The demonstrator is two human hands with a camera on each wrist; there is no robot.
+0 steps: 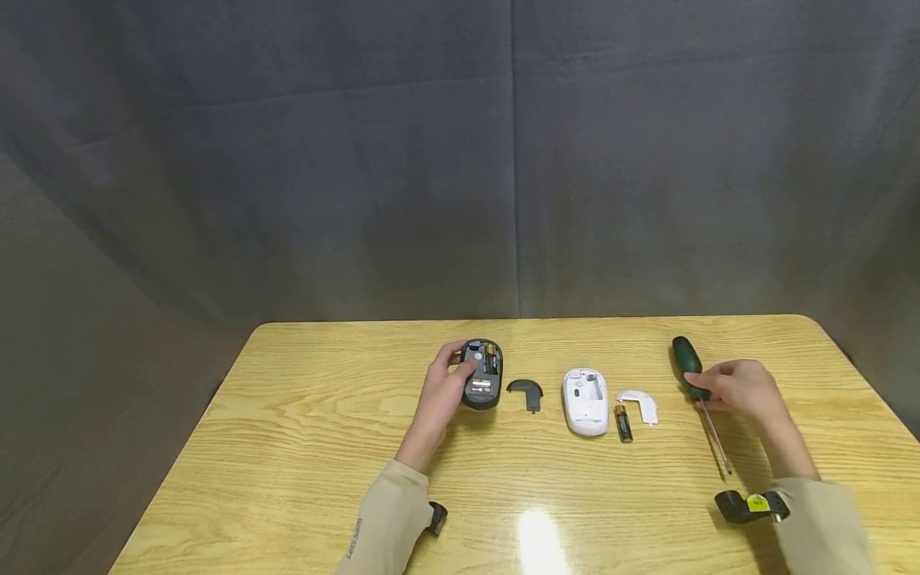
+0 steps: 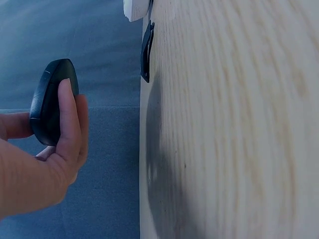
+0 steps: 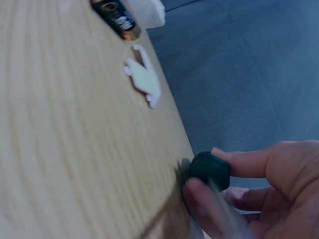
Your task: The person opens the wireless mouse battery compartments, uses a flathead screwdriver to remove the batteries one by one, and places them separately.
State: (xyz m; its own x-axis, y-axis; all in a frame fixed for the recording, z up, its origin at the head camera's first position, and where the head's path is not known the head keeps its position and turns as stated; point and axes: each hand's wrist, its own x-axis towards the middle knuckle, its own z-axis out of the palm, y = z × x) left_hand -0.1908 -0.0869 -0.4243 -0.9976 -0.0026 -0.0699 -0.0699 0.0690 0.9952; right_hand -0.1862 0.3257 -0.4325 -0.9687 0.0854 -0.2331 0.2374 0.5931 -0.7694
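Backdrop (image 1: 460,160) of grey cloth hangs behind everything, filling the view at twelve o'clock. Below it lies the counter (image 1: 287,447), yellow wood grain with rounded corners.

Left hand (image 1: 442,383) — its grip curls round the black mouse (image 1: 482,374), thumb on one side and fingers on the other, holding it belly-up and lifted off the counter at about eleven o'clock from the counter's middle; a battery shows in its open bay. Right hand (image 1: 743,391), out at three o'clock, has its grip pinched on the green handle of the screwdriver (image 1: 688,367), whose shaft runs back toward the person at five o'clock, tip near the counter.

White mouse (image 1: 585,401) lies belly-up at the middle, its bay open. At three o'clock from it, just beside, lies the loose battery (image 1: 623,422), and past that the white cover (image 1: 640,404). Black cover (image 1: 526,390) lies between the two mice, apart from both.
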